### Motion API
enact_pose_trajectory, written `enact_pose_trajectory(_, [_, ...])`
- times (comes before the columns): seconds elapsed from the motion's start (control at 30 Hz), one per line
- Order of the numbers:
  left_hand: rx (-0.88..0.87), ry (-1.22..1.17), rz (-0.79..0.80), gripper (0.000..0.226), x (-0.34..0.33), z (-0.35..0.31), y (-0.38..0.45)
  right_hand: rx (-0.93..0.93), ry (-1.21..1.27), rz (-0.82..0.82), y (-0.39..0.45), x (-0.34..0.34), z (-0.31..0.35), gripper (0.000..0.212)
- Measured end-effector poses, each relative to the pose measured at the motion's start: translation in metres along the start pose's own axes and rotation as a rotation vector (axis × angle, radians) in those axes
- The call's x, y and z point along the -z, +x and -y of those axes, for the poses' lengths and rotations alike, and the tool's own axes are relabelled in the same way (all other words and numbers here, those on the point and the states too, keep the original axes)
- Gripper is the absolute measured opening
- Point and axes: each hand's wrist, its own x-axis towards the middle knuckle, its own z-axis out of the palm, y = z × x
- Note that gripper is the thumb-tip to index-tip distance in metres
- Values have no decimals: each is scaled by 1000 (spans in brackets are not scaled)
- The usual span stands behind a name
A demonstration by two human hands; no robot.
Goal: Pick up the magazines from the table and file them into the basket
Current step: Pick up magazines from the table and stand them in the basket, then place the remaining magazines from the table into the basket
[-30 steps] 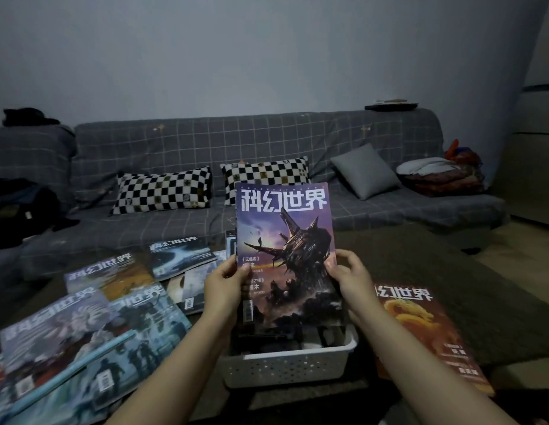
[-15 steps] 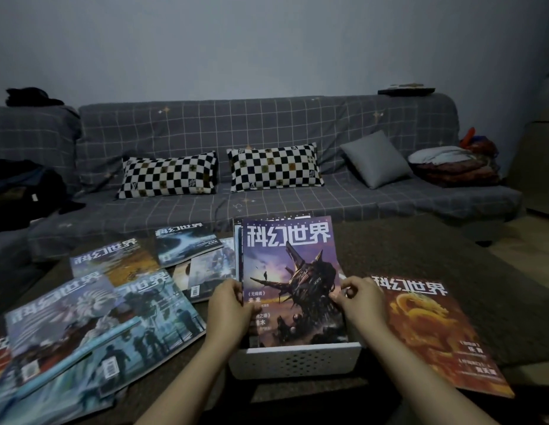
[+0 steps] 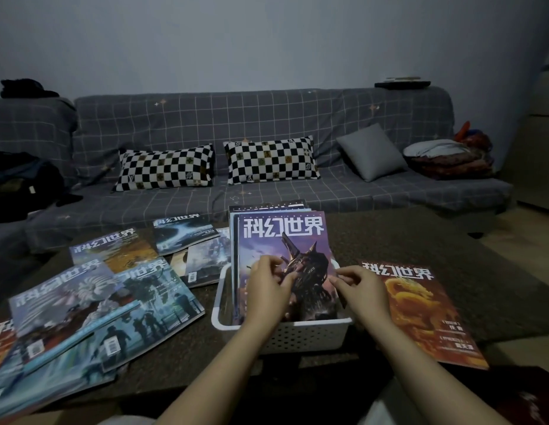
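Note:
A white perforated basket (image 3: pixel 285 336) stands on the dark table (image 3: pixel 389 237) in front of me. Several magazines stand in it, leaning back. The front one is a purple magazine (image 3: pixel 282 234) with a dark spaceship on its cover. My left hand (image 3: pixel 267 291) rests on that cover with bent fingers. My right hand (image 3: pixel 363 291) pinches the purple magazine's right edge, just above the basket rim. An orange-red dragon magazine (image 3: pixel 420 311) lies flat to the right of the basket. Several more magazines (image 3: pixel 83 302) lie overlapping on the table's left side.
A grey checked sofa (image 3: pixel 267 118) runs along the far side of the table, with two chequered pillows (image 3: pixel 166 170), a grey cushion (image 3: pixel 369 151) and folded clothes (image 3: pixel 447 157). A dark bag (image 3: pixel 18 182) sits at the left.
The purple magazine went down from in front of me into the basket and now leans back in it. My left hand shifted from its left edge onto the cover.

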Motion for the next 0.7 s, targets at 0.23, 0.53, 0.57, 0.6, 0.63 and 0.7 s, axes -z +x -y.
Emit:
enact_pose_trajectory(0.23, [-88,-72,256,20,-84,-52,-28,26,-42,-113,-6,61,-33,10])
enact_pose_trajectory(0.53, [82,150,432,32,-184,-56,-36,-295,-324,-142,9,121,-116,32])
enact_pose_trajectory(0.57, [121,152,442,33,-191,-53,-35,-328,-352,-128,10,124,-122,35])
enact_pose_trajectory(0.6, [168,141,452,35,-197,-51,-33,-359,-362,-116,12,126,-127,38])
enact_pose_trajectory(0.63, [217,136,454,37,-203,-48,-30,-385,-360,-104,13,128,-130,41])
enact_pose_trajectory(0.7, [325,132,429,41,-208,-46,-24,-427,-344,-80,16,131,-135,44])
